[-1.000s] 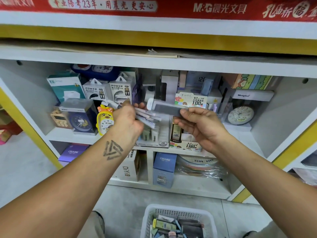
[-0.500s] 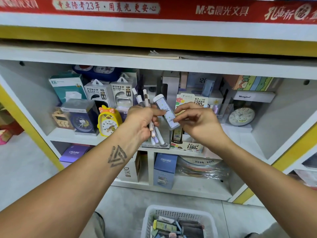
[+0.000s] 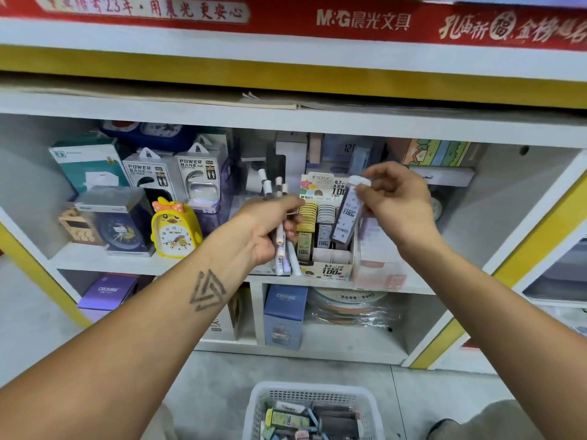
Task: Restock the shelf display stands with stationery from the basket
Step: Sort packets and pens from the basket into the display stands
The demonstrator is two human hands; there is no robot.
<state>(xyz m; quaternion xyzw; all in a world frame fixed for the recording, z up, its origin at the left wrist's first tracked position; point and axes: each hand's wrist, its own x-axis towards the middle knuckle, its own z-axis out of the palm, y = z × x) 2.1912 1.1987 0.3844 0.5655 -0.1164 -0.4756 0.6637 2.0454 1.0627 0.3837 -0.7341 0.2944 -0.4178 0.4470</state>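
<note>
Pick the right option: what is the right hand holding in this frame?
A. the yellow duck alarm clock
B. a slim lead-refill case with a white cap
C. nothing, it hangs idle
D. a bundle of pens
B: the right hand pinches the lead-refill case near its white cap, over the display stand, while the left hand grips the pens.
</note>
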